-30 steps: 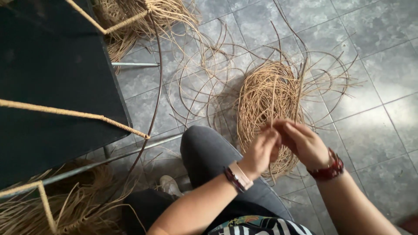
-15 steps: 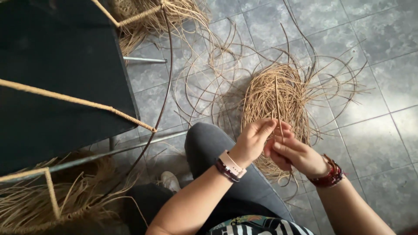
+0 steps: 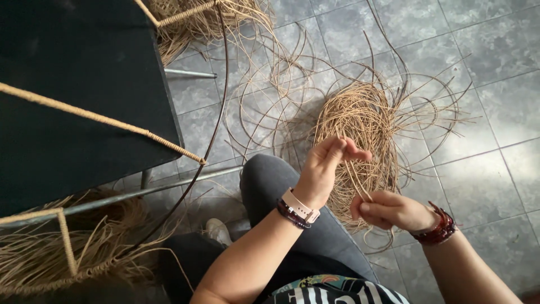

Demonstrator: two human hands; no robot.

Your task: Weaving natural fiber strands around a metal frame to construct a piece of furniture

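Rattan strand (image 3: 353, 175) runs diagonally at frame centre: left hand (image 3: 329, 163) pinches its upper end, right hand (image 3: 388, 211) grips the lower end, lower right.

Bare grey tiled floor (image 3: 495, 67) lies open to the right and far right of the tangled heap of tan rattan strands (image 3: 360, 121). Loose curling strands (image 3: 264, 107) sprawl across the tiles between that heap and the black frame wrapped with tan cord (image 3: 84, 95), which blocks the left side. A grey-clad knee (image 3: 270, 186) fills the near middle.
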